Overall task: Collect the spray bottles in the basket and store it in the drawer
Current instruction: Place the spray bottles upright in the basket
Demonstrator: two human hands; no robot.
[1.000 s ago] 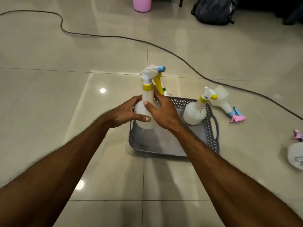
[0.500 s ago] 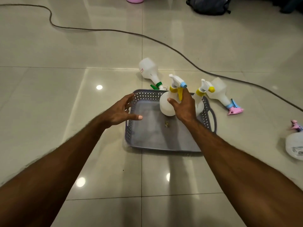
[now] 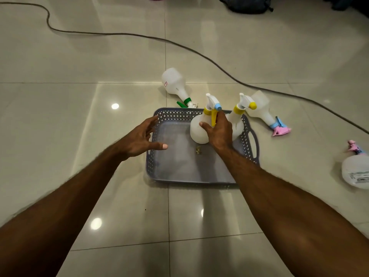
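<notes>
The grey basket [image 3: 169, 176] sits on glossy tiled floor [image 3: 79, 66]; two spray bottles stand at its far right, the right hand [image 3: 219, 132] gripping the blue-nozzled bottle [image 3: 199, 130], beside the yellow-nozzled bottle [image 3: 238, 118]; left hand [image 3: 139, 136] hovers spread, holding nothing; three bottles lie outside: green-capped [image 3: 175, 84], pink-triggered [image 3: 263, 110], another [image 3: 355, 170] far right; a cable [image 3: 119, 34] crosses beyond.

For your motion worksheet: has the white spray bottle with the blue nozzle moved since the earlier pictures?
Yes. The white spray bottle with the blue nozzle went from the grey perforated basket's left side toward its far right.

Backpack [image 3: 245, 6] (top edge) cut off
</notes>
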